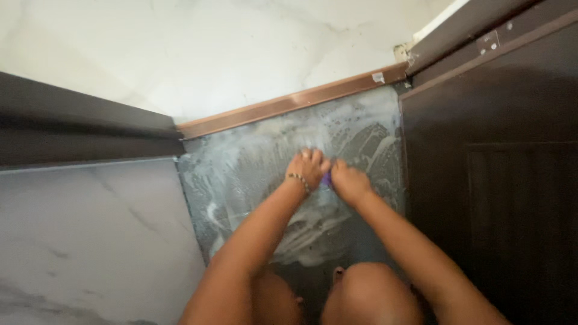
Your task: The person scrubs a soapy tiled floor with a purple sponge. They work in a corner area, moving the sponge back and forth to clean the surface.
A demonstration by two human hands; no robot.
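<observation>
Mid-frame we've got both hands, left hand point(308, 167) and right hand point(349, 182), pressed together on a purple scrubber point(327, 179) against the soapy dark floor point(253, 168).

Soft, slightly blurry frame throughout, with no crisp edges. Brightest in the upper left, where the pale marble floor point(198, 54) is nearly washed out. The dark door point(500, 180) at right is dim, with little detail. Both hands at centre are motion-smeared. Straight lines bow near the frame edges. No hard shadows.
</observation>
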